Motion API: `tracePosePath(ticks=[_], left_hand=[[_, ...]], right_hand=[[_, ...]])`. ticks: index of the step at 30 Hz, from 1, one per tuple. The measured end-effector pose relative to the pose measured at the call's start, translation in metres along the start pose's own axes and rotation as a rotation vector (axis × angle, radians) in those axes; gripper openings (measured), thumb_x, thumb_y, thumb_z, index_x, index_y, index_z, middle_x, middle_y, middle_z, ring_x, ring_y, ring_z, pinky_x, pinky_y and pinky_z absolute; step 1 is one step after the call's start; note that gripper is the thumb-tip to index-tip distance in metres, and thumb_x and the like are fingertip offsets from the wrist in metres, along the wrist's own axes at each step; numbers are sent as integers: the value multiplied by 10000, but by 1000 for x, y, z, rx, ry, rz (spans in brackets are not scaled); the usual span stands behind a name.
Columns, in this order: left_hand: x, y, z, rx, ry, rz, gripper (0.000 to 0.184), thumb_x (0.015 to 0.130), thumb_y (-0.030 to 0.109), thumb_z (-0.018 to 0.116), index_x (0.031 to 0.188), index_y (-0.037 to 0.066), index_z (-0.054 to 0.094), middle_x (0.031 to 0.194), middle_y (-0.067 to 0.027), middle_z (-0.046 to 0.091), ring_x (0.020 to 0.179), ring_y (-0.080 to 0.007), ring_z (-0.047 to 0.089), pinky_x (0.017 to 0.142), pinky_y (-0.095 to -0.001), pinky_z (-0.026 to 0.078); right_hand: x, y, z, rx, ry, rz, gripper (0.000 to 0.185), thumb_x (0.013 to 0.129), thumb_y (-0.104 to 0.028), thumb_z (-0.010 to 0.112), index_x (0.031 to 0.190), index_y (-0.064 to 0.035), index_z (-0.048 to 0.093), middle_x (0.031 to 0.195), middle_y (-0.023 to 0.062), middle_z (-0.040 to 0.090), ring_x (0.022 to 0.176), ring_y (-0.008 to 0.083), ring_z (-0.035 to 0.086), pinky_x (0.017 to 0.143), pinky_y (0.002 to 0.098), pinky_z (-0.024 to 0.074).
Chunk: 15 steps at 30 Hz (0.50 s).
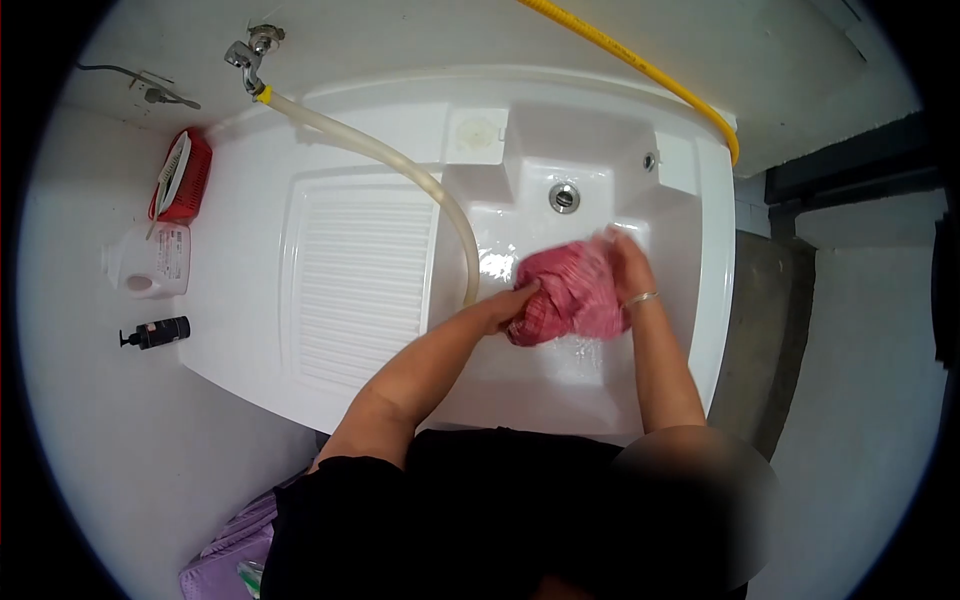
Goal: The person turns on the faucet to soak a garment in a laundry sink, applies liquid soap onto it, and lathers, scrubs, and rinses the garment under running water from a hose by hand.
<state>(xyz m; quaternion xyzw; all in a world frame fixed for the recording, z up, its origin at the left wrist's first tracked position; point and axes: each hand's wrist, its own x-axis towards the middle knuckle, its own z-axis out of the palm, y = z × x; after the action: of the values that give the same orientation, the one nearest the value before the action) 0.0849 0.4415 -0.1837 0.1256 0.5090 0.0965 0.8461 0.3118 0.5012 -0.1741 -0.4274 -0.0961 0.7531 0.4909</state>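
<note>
Fingers of my left hand (512, 307) are clutching a pink-red checked cloth (570, 285) over the white sink (715, 250); my right hand (630, 268) is meeting its right edge, too blurred for me to tell whether it's gripping.

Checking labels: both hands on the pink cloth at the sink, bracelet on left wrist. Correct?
No: the head view shows the bracelet on the right wrist, not left. Left hand and right hand are on the pink cloth at the sink.

A black short-sleeved top (480, 510) is worn with a thin, pale right-wrist bracelet (640, 298).
</note>
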Motion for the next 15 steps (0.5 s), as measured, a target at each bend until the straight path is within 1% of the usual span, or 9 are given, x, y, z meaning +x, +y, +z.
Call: tracePosePath(ticks=[2,5,8,9,10,11,12,14,15], left_hand=[[-16,9,-1,333,249,-148,678,779,444,578,1283,57,344,1150,-155,526,1070,-266,503,891,-365,399],[-40,2,18,954,848,522,714,718,308,639,1288,56,290,1282,-219,349,1107,-376,430,921,-453,353],[-22,-23,31,1300,883,972,753,728,328,621,1330,110,225,1243,-208,344,1129,-388,363,897,-472,357],[-3,-45,25,1324,822,778,802,710,326,639,1343,118,193,1233,-207,351,1170,-382,315,899,-451,364],[-6,-47,24,1320,824,780,802,710,326,639,1343,118,193,1233,-207,351,1170,-382,315,899,-451,364],[-10,-44,22,1281,764,688,787,708,311,646,1329,98,211,1257,-229,333,1165,-391,329,923,-446,346],[-22,-37,24,1244,701,592,773,707,296,653,1315,78,229,1280,-250,315,1160,-400,344,947,-441,328],[-32,-17,19,981,593,478,733,697,219,667,1287,44,270,1222,-237,395,1117,-366,413,944,-392,345],[-30,-9,15,817,599,727,706,689,169,660,1275,38,289,1164,-221,438,1068,-350,450,924,-373,362]], right_hand=[[-15,-36,44,-542,206,-443,241,828,-194,555,997,-24,578,941,56,603,879,164,552,814,287,427],[5,-31,11,-1075,104,-592,310,773,-220,608,1019,-36,566,1014,96,582,964,222,535,812,345,440],[23,59,-33,-1803,20,-393,555,691,-260,607,1195,-86,452,1272,153,405,1171,298,386,894,445,377],[-2,96,-20,-2161,130,-351,569,708,-247,571,1237,-115,408,1365,129,276,1235,298,287,952,526,269],[-8,112,-12,-2170,45,-210,591,684,-214,598,1238,-124,414,1421,114,149,1280,292,169,967,579,169],[-22,104,4,-1990,23,-349,586,693,-162,609,1246,-118,419,1344,137,319,1193,243,348,941,480,303],[-16,100,7,-1989,20,-355,586,693,-162,609,1246,-118,419,1344,137,319,1193,243,348,941,480,303],[-1,87,7,-891,59,-4,524,692,-99,609,1196,-101,466,1105,103,529,966,179,516,837,331,422],[-1,62,16,-783,87,158,420,725,-70,562,1140,-77,498,918,57,583,800,129,554,716,233,463]])
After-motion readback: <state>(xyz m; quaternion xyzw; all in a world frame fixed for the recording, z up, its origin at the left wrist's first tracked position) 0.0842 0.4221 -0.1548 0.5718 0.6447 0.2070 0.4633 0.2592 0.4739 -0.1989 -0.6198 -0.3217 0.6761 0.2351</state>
